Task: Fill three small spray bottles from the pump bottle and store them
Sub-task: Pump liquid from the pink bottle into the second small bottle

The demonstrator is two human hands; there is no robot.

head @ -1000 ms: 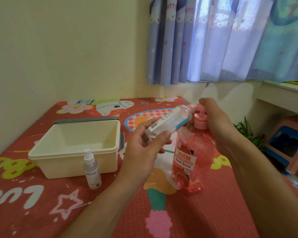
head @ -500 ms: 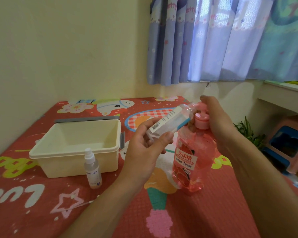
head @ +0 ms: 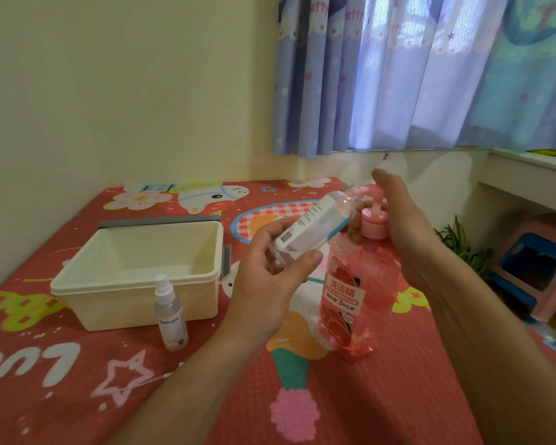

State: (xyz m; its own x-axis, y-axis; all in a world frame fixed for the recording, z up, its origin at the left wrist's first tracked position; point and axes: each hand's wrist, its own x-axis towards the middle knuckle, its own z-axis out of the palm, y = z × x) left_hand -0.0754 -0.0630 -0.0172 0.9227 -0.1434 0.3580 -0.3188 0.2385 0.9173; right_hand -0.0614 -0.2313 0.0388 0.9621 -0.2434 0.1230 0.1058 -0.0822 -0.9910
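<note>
Left hand [head: 270, 284] fingers clamp a small clear bottle [head: 315, 226], tilted, neck at the pink pump bottle [head: 350, 293] nozzle. Right hand [head: 398, 226] fingers curl round the pump head. Another spray bottle [head: 170, 313] stands just beside the cream bin [head: 126, 303].

Glossy see-through pink plastic on the pump bottle [head: 344, 300], clear plastic spray bottle [head: 318, 224] with paper label, matt cream plastic box [head: 135, 284], dimpled mat [head: 398, 396], thin cloth curtain [head: 398, 75].

Cream wall [head: 109, 91]; backlit lilac curtains [head: 398, 75]; pink stool [head: 536, 226]
</note>
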